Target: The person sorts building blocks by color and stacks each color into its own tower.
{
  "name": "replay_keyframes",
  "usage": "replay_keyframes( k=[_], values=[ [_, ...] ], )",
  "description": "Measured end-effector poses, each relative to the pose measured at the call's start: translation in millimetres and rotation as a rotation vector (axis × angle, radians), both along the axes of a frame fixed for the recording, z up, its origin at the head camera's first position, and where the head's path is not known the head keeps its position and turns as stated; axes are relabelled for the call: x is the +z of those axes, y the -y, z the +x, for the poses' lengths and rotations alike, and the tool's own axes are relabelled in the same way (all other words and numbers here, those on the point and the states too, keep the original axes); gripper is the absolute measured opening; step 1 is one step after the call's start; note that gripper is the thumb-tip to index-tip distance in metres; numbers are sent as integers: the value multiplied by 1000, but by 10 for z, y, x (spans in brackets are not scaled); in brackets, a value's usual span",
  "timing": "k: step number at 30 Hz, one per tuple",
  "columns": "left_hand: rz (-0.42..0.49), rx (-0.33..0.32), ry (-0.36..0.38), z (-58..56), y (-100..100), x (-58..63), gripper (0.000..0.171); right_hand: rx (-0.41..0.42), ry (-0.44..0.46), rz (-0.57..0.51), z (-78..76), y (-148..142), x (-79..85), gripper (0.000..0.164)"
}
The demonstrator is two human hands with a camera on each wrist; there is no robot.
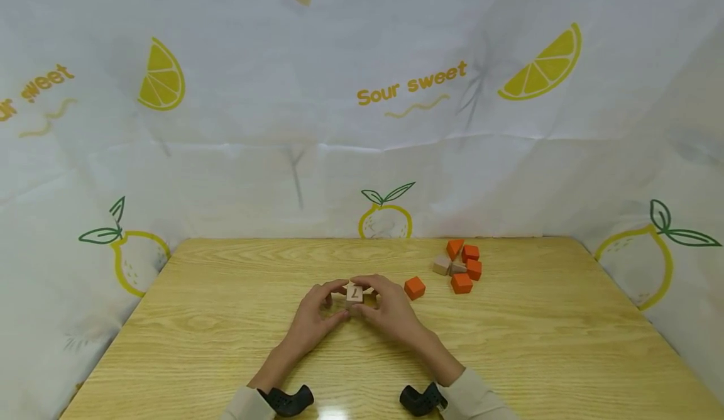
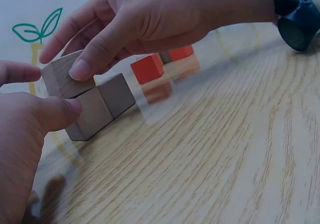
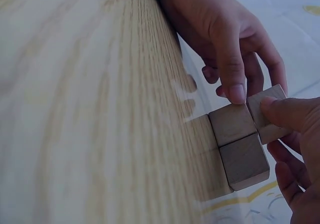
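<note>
A wooden cube (image 1: pixel 354 293) marked with a 7 sits on top of another wooden cube (image 2: pixel 92 115). A third wooden cube (image 3: pixel 245 159) stands beside the lower one, their sides together. My right hand (image 1: pixel 393 310) pinches the top cube, its thumb on the near face and fingers behind. From the other side my left hand (image 1: pixel 312 319) holds the lower cube, with the thumb against its near face. The left index fingertip reaches to the far edge of the top cube. The far faces of the cubes are hidden.
An orange cube (image 1: pixel 415 288) lies just right of my right hand. Farther right is a group with several orange cubes (image 1: pixel 461 283), an orange triangular block (image 1: pixel 455 248) and plain wooden blocks (image 1: pixel 442 265). A printed cloth (image 1: pixel 254 187) hangs behind the wooden table (image 1: pixel 565 344).
</note>
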State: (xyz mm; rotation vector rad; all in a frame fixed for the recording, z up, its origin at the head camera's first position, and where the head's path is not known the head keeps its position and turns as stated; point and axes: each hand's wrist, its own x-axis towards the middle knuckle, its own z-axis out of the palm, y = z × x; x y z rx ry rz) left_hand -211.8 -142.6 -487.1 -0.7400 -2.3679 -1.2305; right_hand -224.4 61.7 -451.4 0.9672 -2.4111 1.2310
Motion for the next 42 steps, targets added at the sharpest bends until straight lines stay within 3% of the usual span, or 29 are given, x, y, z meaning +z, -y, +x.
replay_keyframes(
  k=[5, 18, 23, 42],
  values=[
    [1, -8, -35, -3, -3, 3, 56, -29, -14, 10, 6, -8, 1, 50],
    [-7, 10, -25, 6, -8, 12, 55, -18, 9, -20, -17, -41, 27, 49],
    [3, 2, -31, 1, -8, 10, 56, 5, -20, -48, -35, -41, 2, 48],
    [26, -44, -102, -23, 0, -31, 52, -2, 16, -48, -43, -34, -33, 47]
  ],
)
